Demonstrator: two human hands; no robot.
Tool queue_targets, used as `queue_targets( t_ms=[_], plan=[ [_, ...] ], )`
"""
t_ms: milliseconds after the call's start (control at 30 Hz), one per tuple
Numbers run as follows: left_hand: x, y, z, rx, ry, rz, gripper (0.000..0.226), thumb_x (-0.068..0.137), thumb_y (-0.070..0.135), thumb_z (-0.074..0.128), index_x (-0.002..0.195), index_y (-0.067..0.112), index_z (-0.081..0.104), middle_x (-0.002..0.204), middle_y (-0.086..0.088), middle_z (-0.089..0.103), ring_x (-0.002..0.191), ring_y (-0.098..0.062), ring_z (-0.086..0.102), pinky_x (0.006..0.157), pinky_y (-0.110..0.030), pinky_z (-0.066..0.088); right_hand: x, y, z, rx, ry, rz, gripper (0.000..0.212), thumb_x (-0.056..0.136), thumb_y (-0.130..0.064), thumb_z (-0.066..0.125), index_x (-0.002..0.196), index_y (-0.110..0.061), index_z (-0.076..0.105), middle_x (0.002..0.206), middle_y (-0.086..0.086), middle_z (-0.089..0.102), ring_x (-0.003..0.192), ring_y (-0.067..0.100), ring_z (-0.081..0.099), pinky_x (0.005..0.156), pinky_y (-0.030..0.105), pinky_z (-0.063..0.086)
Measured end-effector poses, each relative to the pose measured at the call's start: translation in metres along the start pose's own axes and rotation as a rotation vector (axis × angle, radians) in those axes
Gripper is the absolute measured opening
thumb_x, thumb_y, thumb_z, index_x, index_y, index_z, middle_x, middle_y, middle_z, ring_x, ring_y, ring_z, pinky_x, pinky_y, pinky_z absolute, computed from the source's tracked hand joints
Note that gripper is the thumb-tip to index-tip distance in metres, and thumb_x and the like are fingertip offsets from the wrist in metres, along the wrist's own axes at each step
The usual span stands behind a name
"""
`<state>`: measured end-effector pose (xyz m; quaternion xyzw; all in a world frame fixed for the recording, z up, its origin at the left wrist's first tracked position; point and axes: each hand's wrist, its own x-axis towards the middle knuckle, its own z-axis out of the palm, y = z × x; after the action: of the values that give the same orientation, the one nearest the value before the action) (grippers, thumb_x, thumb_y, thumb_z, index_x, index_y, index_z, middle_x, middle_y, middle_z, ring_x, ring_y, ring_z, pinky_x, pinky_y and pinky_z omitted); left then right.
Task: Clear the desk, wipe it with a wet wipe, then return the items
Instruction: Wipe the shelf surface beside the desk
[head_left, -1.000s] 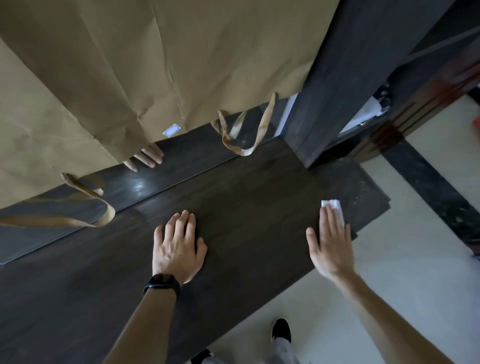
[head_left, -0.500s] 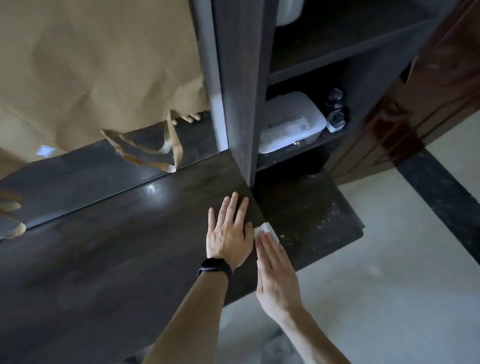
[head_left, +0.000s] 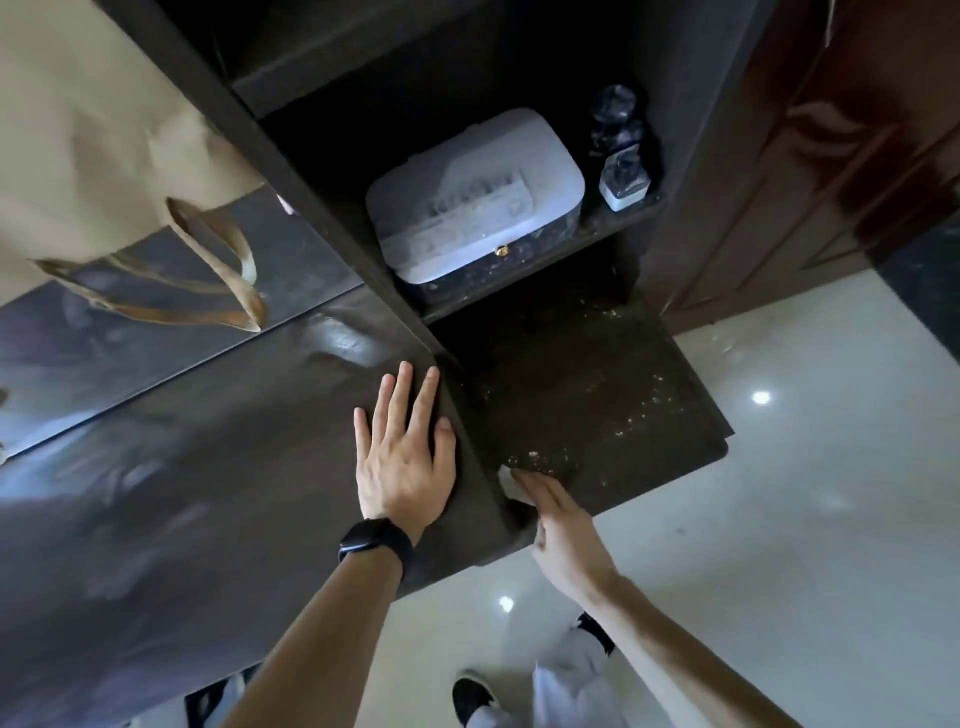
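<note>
The dark wooden desk (head_left: 197, 467) fills the left and middle of the view. My left hand (head_left: 405, 457) lies flat on it, fingers together, next to the upright divider panel (head_left: 332, 234); it wears a black wristband. My right hand (head_left: 561, 530) presses a white wet wipe (head_left: 506, 480) on the desk's front edge, at the start of the right-hand section (head_left: 597, 415). That section is speckled with pale dust and crumbs. Most of the wipe is hidden under my fingers.
A big brown paper bag (head_left: 104, 130) with flat handles hangs over the back left of the desk. In the shelf recess stand a white lidded box (head_left: 467, 197) and a small bottle (head_left: 623, 176). A dark wooden door (head_left: 831, 156) is at right, pale tiled floor below.
My right hand with the wipe has swept from the desk's right end to the left, beside my left hand, then slid toward the front edge. The view has turned right onto the shelf recess.
</note>
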<state>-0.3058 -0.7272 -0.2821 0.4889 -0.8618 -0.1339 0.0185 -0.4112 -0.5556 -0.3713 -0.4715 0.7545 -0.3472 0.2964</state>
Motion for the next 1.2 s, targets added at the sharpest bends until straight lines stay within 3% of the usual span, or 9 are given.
queue_targets(
  t_ms=[100, 200, 267, 433, 600, 733, 967, 1200],
  plan=[
    [0.0, 0.002, 0.001, 0.0, 0.011, -0.007, 0.058, 0.099, 0.043, 0.029, 0.157, 0.038, 0.021, 0.167, 0.01, 0.011, 0.154, -0.012, 0.001, 0.125, -0.044, 0.0, 0.014, 0.011, 0.009, -0.15, -0.095, -0.143, 0.072, 0.077, -0.003, 0.056, 0.146, -0.018, 0.039, 0.143, -0.003, 0.049, 0.128, 0.016, 0.051, 0.105, 0.03, 0.044],
    [0.001, 0.002, 0.001, 0.009, 0.012, -0.008, 0.058, 0.099, 0.042, 0.03, 0.156, 0.039, 0.021, 0.167, 0.01, 0.012, 0.154, -0.012, 0.002, 0.125, -0.045, 0.001, 0.016, 0.027, 0.006, -0.403, -0.214, -0.245, 0.076, 0.079, -0.014, 0.055, 0.151, -0.012, 0.029, 0.157, -0.002, 0.028, 0.144, 0.015, 0.029, 0.119, 0.041, 0.023],
    [0.002, 0.001, 0.001, 0.015, 0.017, -0.01, 0.058, 0.099, 0.042, 0.03, 0.156, 0.04, 0.021, 0.167, 0.01, 0.012, 0.154, -0.013, 0.002, 0.125, -0.046, 0.002, 0.015, 0.032, 0.001, -0.523, -0.291, -0.263, 0.076, 0.083, -0.016, 0.049, 0.153, -0.012, 0.021, 0.16, -0.001, 0.019, 0.149, 0.016, 0.014, 0.12, 0.045, 0.011],
    [0.002, 0.003, 0.001, 0.017, 0.041, 0.003, 0.058, 0.099, 0.043, 0.029, 0.156, 0.04, 0.02, 0.167, 0.009, 0.012, 0.154, -0.013, 0.003, 0.125, -0.047, 0.003, 0.043, 0.041, -0.003, -0.684, -0.369, -0.365, 0.08, 0.087, -0.024, 0.048, 0.155, -0.011, 0.008, 0.162, 0.002, 0.012, 0.15, 0.018, 0.005, 0.119, 0.05, 0.002],
    [0.003, 0.002, 0.004, 0.037, 0.055, -0.004, 0.059, 0.098, 0.042, 0.031, 0.156, 0.039, 0.022, 0.167, 0.008, 0.015, 0.154, -0.013, 0.006, 0.125, -0.049, 0.008, 0.084, 0.024, 0.002, -0.691, -0.382, -0.304, 0.089, 0.091, -0.045, 0.044, 0.153, -0.014, -0.011, 0.162, -0.003, -0.013, 0.148, 0.017, -0.016, 0.119, 0.051, -0.008],
    [0.003, 0.002, 0.005, 0.047, 0.065, -0.009, 0.06, 0.097, 0.042, 0.035, 0.156, 0.039, 0.023, 0.166, 0.009, 0.014, 0.154, -0.012, 0.006, 0.125, -0.047, 0.008, 0.127, 0.011, 0.0, -0.641, -0.362, -0.259, 0.084, 0.091, -0.039, 0.048, 0.154, -0.014, -0.002, 0.163, 0.001, 0.01, 0.15, 0.018, -0.001, 0.119, 0.047, -0.001],
    [0.003, 0.006, 0.004, 0.093, 0.084, -0.034, 0.06, 0.096, 0.041, 0.04, 0.155, 0.038, 0.028, 0.166, 0.008, 0.019, 0.154, -0.015, 0.013, 0.124, -0.047, 0.013, 0.147, 0.009, -0.003, -0.646, -0.365, -0.253, 0.087, 0.09, -0.039, 0.049, 0.154, -0.014, -0.004, 0.158, 0.001, 0.022, 0.146, 0.02, 0.012, 0.117, 0.045, 0.011],
    [0.0, 0.009, 0.007, 0.106, 0.088, -0.068, 0.059, 0.098, 0.042, 0.035, 0.156, 0.039, 0.024, 0.166, 0.008, 0.018, 0.154, -0.015, 0.012, 0.124, -0.048, 0.014, 0.151, -0.004, -0.01, -0.669, -0.347, -0.29, 0.081, 0.088, -0.042, 0.049, 0.153, -0.017, 0.007, 0.153, -0.001, 0.034, 0.136, 0.023, 0.028, 0.107, 0.043, 0.024]
  ],
)
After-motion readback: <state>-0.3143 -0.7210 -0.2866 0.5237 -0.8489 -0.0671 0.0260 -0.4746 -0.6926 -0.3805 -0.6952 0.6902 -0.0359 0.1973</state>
